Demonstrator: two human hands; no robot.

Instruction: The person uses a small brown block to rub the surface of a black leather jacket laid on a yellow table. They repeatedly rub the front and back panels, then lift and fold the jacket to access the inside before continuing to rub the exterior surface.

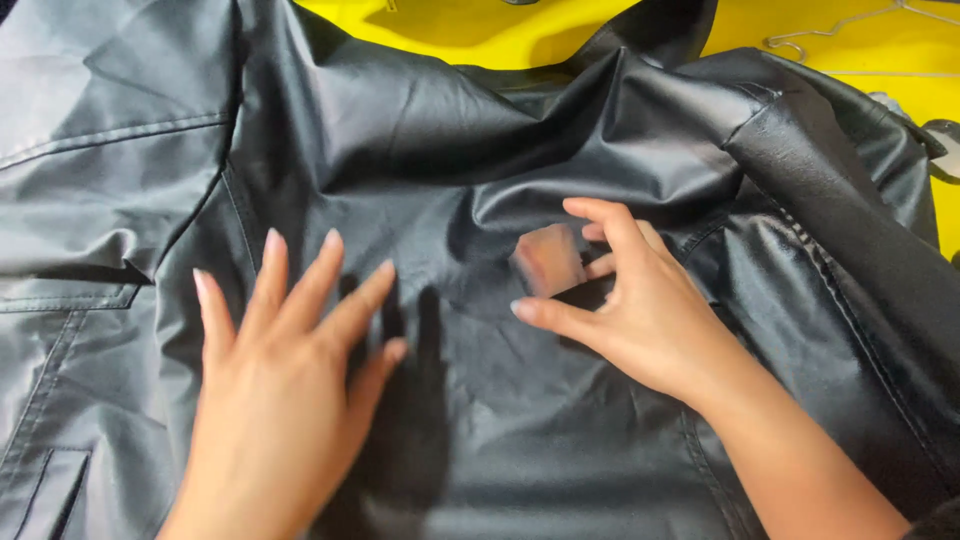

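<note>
A black leather-like jacket (pixel 480 180) lies spread out and fills most of the view. My left hand (pixel 280 390) hovers flat just over its lower middle, fingers spread, holding nothing. My right hand (pixel 630 300) rests on the jacket's centre with fingers curled and apart near a raised fold; its reflection shows as a pale patch on the shiny fabric. A sleeve (pixel 850 240) runs down the right side. Seams and a pocket flap (pixel 60 480) show on the left.
A yellow surface (pixel 470 30) lies under the jacket along the top edge. A thin wire hanger (pixel 850 30) rests on it at the top right. A grey object (pixel 945 150) peeks out at the right edge.
</note>
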